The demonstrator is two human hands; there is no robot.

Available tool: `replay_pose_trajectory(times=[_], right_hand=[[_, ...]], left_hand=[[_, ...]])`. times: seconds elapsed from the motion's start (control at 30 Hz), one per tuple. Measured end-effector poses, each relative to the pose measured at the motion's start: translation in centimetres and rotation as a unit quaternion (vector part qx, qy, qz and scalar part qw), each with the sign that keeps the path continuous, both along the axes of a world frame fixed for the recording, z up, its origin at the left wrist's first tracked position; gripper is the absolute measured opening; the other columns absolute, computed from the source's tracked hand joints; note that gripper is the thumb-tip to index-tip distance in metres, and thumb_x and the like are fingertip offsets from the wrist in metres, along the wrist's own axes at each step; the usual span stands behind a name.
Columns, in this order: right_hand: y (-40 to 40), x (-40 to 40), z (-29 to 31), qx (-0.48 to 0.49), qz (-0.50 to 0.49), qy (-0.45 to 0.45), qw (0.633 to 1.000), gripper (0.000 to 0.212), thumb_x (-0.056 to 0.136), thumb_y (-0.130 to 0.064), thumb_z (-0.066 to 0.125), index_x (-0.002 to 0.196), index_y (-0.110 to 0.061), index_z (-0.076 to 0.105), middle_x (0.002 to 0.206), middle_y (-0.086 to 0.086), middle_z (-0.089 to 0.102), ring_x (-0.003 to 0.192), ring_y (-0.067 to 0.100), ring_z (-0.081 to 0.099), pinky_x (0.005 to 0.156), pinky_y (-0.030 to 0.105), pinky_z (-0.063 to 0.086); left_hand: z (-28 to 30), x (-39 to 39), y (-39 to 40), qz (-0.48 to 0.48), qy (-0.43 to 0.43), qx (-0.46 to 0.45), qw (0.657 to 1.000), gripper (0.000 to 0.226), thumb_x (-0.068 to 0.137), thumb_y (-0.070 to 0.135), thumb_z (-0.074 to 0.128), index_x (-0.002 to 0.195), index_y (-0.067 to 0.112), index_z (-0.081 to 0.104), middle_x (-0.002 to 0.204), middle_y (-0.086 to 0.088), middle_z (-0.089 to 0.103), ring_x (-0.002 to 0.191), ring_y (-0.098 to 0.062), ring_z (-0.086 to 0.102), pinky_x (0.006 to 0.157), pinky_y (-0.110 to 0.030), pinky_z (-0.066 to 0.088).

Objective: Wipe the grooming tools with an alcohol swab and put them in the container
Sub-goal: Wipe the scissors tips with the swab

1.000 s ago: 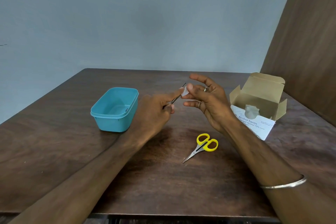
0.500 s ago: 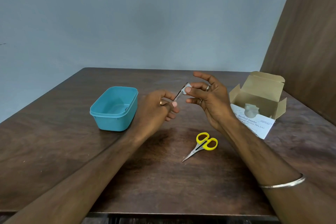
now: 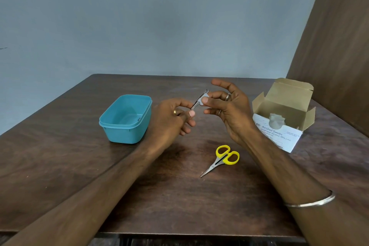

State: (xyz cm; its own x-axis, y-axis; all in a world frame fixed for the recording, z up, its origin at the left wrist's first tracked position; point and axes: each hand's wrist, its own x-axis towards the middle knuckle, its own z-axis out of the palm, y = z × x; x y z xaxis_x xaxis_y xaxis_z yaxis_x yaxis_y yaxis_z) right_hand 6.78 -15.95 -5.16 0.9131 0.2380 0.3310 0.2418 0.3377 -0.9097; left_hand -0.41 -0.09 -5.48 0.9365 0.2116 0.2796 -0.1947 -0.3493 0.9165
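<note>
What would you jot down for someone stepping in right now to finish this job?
Left hand: grips a slim metal tool by its lower end.
Right hand: pinches a swab around the tool's upper part, mid-wipe.
Blue container: left on the table, nothing plainly inside.
Yellow-handled scissors: flat on the table, near side.
Swab box: open, right.
Done: nothing stored yet.
Left: finish wiping the tool, place it in the container, then wipe and store the scissors.

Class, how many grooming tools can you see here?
2: a slim metal tool held in the left hand, and yellow-handled scissors lying on the table.
</note>
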Motion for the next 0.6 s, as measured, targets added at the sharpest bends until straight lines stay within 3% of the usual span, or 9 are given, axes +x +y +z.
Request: replay_pose_trajectory(times=[0.23,0.6], right_hand=[[0.55,-0.14,-0.47,-0.013,0.012,-0.004,1.000,0.059,0.074,0.010,0.079,0.126,-0.008,0.060,0.083,0.014,0.067,0.077,0.025,0.068,0.061,0.035,0.058],[1.01,-0.61,-0.65,-0.038,0.021,-0.009,0.999,0.078,0.072,0.011,0.080,0.136,-0.017,0.045,0.074,0.004,0.070,0.074,0.023,0.068,0.066,0.043,0.062]], left_hand=[[0.07,-0.14,0.00,-0.004,-0.005,-0.012,1.000,0.012,0.093,0.014,0.067,0.104,0.019,0.068,0.071,-0.007,0.075,0.058,-0.020,0.069,0.058,-0.034,0.060],[0.10,-0.20,-0.01,-0.017,-0.013,-0.015,1.000,0.013,0.093,0.013,0.066,0.104,0.020,0.068,0.072,-0.008,0.075,0.060,-0.023,0.071,0.058,-0.033,0.060]])
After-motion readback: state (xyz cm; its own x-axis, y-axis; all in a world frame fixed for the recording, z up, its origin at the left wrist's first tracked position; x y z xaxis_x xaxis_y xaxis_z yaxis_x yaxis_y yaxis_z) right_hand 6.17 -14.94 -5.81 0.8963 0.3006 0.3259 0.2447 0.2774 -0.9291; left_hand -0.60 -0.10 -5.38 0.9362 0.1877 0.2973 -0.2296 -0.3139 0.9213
